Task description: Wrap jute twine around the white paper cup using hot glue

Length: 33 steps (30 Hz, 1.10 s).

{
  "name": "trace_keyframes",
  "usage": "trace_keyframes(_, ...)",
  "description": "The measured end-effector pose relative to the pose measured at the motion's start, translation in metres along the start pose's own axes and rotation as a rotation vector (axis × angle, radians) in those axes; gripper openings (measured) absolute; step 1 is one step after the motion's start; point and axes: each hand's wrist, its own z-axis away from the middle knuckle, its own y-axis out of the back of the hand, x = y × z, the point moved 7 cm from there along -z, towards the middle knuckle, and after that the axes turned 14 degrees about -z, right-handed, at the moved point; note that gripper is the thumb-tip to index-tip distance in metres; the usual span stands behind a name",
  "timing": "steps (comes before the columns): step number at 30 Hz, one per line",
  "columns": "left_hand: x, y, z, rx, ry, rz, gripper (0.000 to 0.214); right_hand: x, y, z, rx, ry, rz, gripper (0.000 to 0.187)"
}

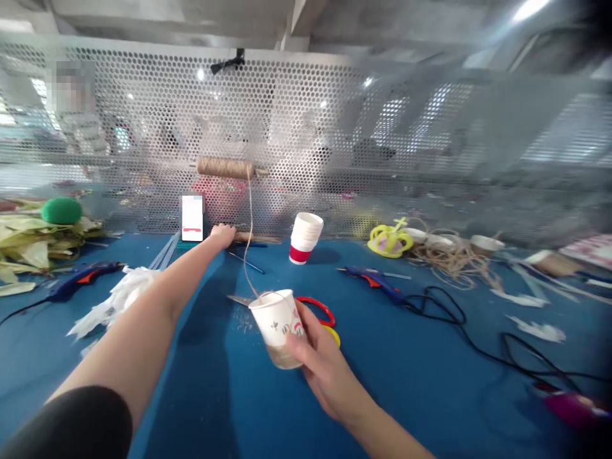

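Observation:
My right hand [319, 357] is closed around a white paper cup [276, 319] with a small printed pattern, held tilted above the blue table [411, 370]. A strand of twine [248, 229] runs from the cup's rim up to a twine spool [224, 167] mounted on the perforated metal screen. My left arm is stretched far forward; my left hand [222, 233] rests at the table's back edge by a thin stick, next to a small standing phone [192, 217]. Its fingers are curled down, and what they hold, if anything, is hidden. Scissors with red and yellow handles [321, 310] lie under the cup.
A stack of red-banded paper cups [304, 237] stands behind. Blue glue guns lie at left [79, 280] and right [370, 277], with black cables [478, 344] trailing right. White crumpled tissue [119, 296], dried leaves, a green ball [61, 210], a yellow crown shape [389, 239] and raffia [452, 258] clutter the edges.

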Motion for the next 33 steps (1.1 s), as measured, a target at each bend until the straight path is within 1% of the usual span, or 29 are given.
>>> trace_keyframes(1,0.000,-0.001,-0.004,0.015,0.028,-0.009,0.033,0.000,0.000,0.000,-0.014,-0.004,0.004,0.064)
trace_keyframes(3,-0.001,0.004,-0.008,0.062,0.080,-0.025,0.032,0.001,-0.002,0.000,-0.043,-0.003,0.000,0.064)
trace_keyframes(6,0.008,0.021,-0.013,0.150,0.095,-0.005,0.032,0.001,-0.005,0.000,-0.058,0.005,-0.019,0.062)
trace_keyframes(7,0.016,0.027,-0.015,0.173,0.078,0.013,0.034,0.001,-0.006,0.000,-0.059,0.006,-0.025,0.061)
trace_keyframes(9,0.040,0.034,-0.023,0.191,0.006,0.058,0.039,0.001,-0.007,0.001,-0.067,0.006,-0.033,0.061)
trace_keyframes(13,0.093,0.037,-0.042,0.194,-0.127,0.128,0.035,0.000,-0.007,0.001,-0.073,0.003,-0.029,0.064)
trace_keyframes(15,0.110,0.035,-0.049,0.195,-0.159,0.149,0.035,0.001,-0.006,0.001,-0.074,-0.008,-0.025,0.065)
trace_keyframes(17,0.116,0.034,-0.053,0.189,-0.202,0.168,0.034,0.001,-0.006,0.001,-0.084,-0.014,-0.027,0.065)
trace_keyframes(19,0.108,0.032,-0.054,0.175,-0.220,0.173,0.033,0.001,-0.007,0.001,-0.099,-0.015,-0.031,0.063)
trace_keyframes(20,0.098,0.029,-0.053,0.159,-0.206,0.167,0.031,0.001,-0.007,0.002,-0.103,-0.016,-0.033,0.063)
trace_keyframes(22,0.069,0.021,-0.051,0.111,-0.128,0.131,0.030,0.001,-0.008,0.002,-0.106,-0.026,-0.036,0.063)
trace_keyframes(24,0.039,0.006,-0.048,0.018,-0.050,0.081,0.032,0.002,-0.009,0.002,-0.107,-0.042,-0.043,0.064)
trace_keyframes(26,0.017,-0.010,-0.043,-0.070,-0.001,0.042,0.033,0.002,-0.009,0.001,-0.103,-0.044,-0.051,0.064)
trace_keyframes(27,0.010,-0.016,-0.041,-0.096,0.009,0.027,0.033,0.002,-0.008,0.001,-0.098,-0.040,-0.052,0.063)
trace_keyframes(29,0.004,-0.024,-0.038,-0.125,0.020,0.001,0.033,0.001,-0.008,0.000,-0.088,-0.026,-0.046,0.061)
trace_keyframes(33,0.008,-0.025,-0.037,-0.129,-0.009,-0.030,0.033,-0.001,-0.008,0.001,-0.091,-0.010,-0.034,0.060)
